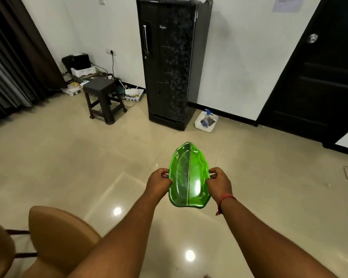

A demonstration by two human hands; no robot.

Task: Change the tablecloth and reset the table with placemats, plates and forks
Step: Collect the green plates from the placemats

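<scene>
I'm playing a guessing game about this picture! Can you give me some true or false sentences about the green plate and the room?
1. Both hands hold the green leaf-shaped plate: the left hand and the right hand grip its sides. True.
2. The plate lies on a table. False: it is held in the air above the floor.
3. A dark stool stands left of the black fridge. True.
4. The fridge door is open. False: it is closed.

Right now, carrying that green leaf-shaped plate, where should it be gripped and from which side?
Grip the green leaf-shaped plate on its long side rims, near the middle, coming in from left and right. It is long and narrow, with a raised wavy rim fingers can pinch. The left hand and right hand hold it this way, roughly level.
</scene>
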